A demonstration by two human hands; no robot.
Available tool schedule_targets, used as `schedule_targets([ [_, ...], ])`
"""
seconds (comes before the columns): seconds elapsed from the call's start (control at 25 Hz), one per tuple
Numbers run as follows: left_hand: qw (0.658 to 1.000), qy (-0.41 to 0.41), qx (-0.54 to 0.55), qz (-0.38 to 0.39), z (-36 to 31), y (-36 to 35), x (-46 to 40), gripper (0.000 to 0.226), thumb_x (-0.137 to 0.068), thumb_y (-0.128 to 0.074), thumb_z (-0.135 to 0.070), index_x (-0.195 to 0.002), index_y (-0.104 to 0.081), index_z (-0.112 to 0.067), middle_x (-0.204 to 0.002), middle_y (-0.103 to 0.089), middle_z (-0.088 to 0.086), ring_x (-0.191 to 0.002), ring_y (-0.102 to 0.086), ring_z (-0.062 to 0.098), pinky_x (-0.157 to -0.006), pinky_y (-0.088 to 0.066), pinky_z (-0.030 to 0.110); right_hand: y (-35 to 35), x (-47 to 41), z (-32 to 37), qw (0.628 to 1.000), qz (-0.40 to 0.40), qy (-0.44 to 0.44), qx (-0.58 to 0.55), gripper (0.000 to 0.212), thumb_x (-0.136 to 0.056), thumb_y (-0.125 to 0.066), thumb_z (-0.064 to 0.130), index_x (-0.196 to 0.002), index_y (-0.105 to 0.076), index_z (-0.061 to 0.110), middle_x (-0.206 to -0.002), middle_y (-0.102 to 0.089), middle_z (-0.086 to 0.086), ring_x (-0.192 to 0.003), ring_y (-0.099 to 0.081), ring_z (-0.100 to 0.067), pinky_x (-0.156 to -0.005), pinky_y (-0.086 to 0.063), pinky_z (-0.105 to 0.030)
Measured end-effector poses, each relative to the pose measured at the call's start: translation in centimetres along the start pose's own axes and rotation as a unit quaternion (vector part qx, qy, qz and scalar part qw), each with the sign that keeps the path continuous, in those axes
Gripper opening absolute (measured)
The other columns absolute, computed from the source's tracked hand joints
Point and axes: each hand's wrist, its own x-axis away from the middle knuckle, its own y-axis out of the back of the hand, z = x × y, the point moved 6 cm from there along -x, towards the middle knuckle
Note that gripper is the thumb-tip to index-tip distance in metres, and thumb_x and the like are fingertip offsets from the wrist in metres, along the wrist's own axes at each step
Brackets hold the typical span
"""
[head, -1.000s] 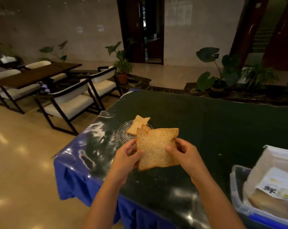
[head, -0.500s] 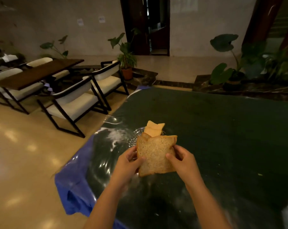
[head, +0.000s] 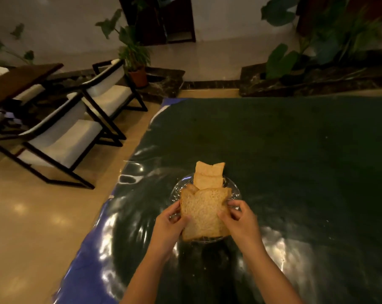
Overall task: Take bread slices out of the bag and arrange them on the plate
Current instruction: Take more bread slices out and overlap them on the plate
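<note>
now both hands hold the same bread slice (head: 204, 212) by its two side edges: the left hand (head: 168, 227) pinches the left edge and the right hand (head: 240, 222) pinches the right edge, so the hands are apart with the slice between them. a second slice seems to sit just behind the front one, its corner showing at the upper left, but i cannot tell if the fingers grip it too. the slice is over the near half of the glass plate (head: 235, 190); whether its lower edge touches the plate i cannot tell. two other slices (head: 209, 175) lie at the far side of the plate, and the farther one reaches over the far rim. the plate stands on the dark green table (head: 295, 161), near the left edge, where a shiny blue cover (head: 84, 266) hangs down. to the right and behind the plate the table top is wide and bare. beside the table's left edge is open floor (head: 43, 216), and the white chairs (head: 65, 137) stand well apart from it. the bag is not in view.
</note>
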Motion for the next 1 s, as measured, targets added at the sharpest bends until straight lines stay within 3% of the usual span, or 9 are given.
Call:
schedule_targets([
  [0.12,0.999,0.003,-0.034,0.035,1.2,0.6,-3.6,0.045,-0.084,-0.058,0.003,-0.122,-0.056,-0.02,-0.099,-0.068,-0.01,-0.082,-0.069,0.004,-0.059,-0.055,0.017,-1.6,-1.7,-1.2,0.999,-0.052,-0.009,-0.001,0.028,-0.078,-0.067,0.013,-0.085,-0.052,0.035,-0.091,-0.061,0.013,-0.085,-0.058,0.001,-0.064,-0.048,-0.022],
  [0.24,0.995,-0.004,-0.087,0.057,2.8,0.5,-6.9,0.046,-0.083,-0.061,-0.002,-0.126,-0.053,-0.017,-0.112,-0.064,-0.001,-0.096,-0.061,0.005,-0.071,-0.057,0.02,-2.1,-3.1,-2.9,0.993,-0.113,-0.004,0.023,0.026,-0.078,-0.068,0.015,-0.089,-0.054,0.034,-0.094,-0.061,0.013,-0.089,-0.059,-0.002,-0.069,-0.047,-0.022],
  [0.4,0.989,-0.026,-0.135,0.048,5.1,0.4,-10.1,0.046,-0.082,-0.064,-0.005,-0.124,-0.055,-0.02,-0.114,-0.064,0.004,-0.104,-0.059,0.016,-0.09,-0.052,0.041,-2.5,-5.1,-4.9,0.981,-0.171,-0.001,0.09,0.024,-0.076,-0.069,0.021,-0.098,-0.061,0.028,-0.097,-0.062,0.011,-0.09,-0.059,-0.005,-0.075,-0.049,-0.024],
  [0.56,0.987,-0.057,-0.147,0.028,6.6,0.3,-11.4,0.047,-0.08,-0.066,-0.006,-0.107,-0.056,-0.044,-0.097,-0.064,-0.018,-0.095,-0.061,0.003,-0.08,-0.05,0.026,-3.1,-7.0,-5.6,0.974,-0.176,0.02,0.141,0.025,-0.077,-0.068,0.02,-0.101,-0.064,0.025,-0.097,-0.065,0.007,-0.084,-0.058,0.0,-0.069,-0.042,-0.011],
  [0.68,0.985,-0.057,-0.16,0.031,7.4,-0.1,-11.8,0.043,-0.08,-0.066,-0.007,-0.114,-0.059,-0.034,-0.093,-0.061,-0.026,-0.091,-0.06,-0.005,-0.077,-0.048,0.014,-3.1,-7.5,-5.9,0.964,-0.193,0.029,0.179,0.027,-0.078,-0.068,0.02,-0.104,-0.065,0.02,-0.097,-0.068,0.002,-0.083,-0.06,-0.007,-0.068,-0.044,-0.015],
  [0.76,0.983,-0.064,-0.172,0.026,7.6,-0.3,-12.0,0.041,-0.08,-0.066,-0.008,-0.117,-0.06,-0.025,-0.094,-0.061,-0.025,-0.089,-0.059,-0.009,-0.077,-0.048,0.01,-3.0,-7.5,-6.0,0.959,-0.202,0.037,0.196,0.028,-0.078,-0.067,0.02,-0.106,-0.065,0.019,-0.098,-0.067,-0.001,-0.083,-0.061,-0.011,-0.071,-0.048,-0.023],
  [0.84,0.975,-0.095,-0.201,0.0,7.4,-0.4,-11.9,0.038,-0.079,-0.068,-0.009,-0.115,-0.062,-0.022,-0.095,-0.061,-0.012,-0.087,-0.057,-0.006,-0.079,-0.048,0.011,-3.3,-7.4,-6.0,0.949,-0.214,0.048,0.229,0.03,-0.079,-0.066,0.021,-0.109,-0.064,0.017,-0.101,-0.065,-0.005,-0.085,-0.06,-0.015,-0.074,-0.049,-0.027],
  [1.0,0.962,-0.127,-0.238,-0.04,6.8,-0.6,-11.1,0.04,-0.081,-0.066,-0.008,-0.119,-0.06,-0.015,-0.094,-0.05,0.001,-0.08,-0.049,0.001,-0.071,-0.042,0.006,-3.9,-6.9,-5.5,0.915,-0.242,0.057,0.317,0.033,-0.08,-0.065,0.023,-0.111,-0.063,0.011,-0.107,-0.065,-0.009,-0.1,-0.055,-0.023,-0.079,-0.039,-0.027],
])
